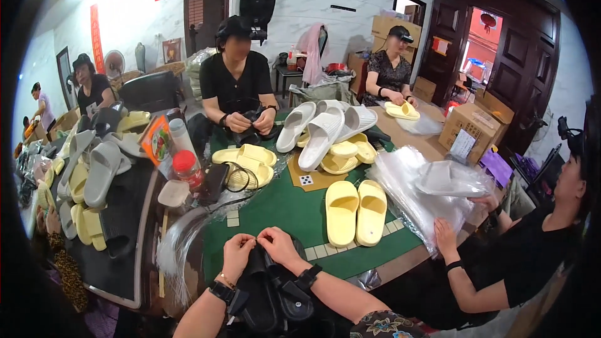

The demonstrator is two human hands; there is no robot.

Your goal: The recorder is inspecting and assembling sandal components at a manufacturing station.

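Observation:
My left hand point(238, 258) and my right hand point(279, 246) meet fingertip to fingertip at the near edge of the green table. Both pinch; whatever is between the fingers is too small to make out. Right below them a pair of black slippers point(261, 303) rests by my lap, partly covered by my hands and wrists. Just beyond my right hand stands a pair of yellow slippers point(341, 213), side by side on the green tabletop point(282, 213). To the left of my hands lies a bundle of thin clear plastic strands point(188, 241).
Grey slippers point(322, 131) are heaped over yellow ones mid-table. A red-lidded jar point(186, 166) stands left. Clear plastic bags point(407, 188) lie right, under a co-worker's hands point(446, 235). Across, another person handles a black slipper point(253, 116). More slippers point(103, 172) cover the left table.

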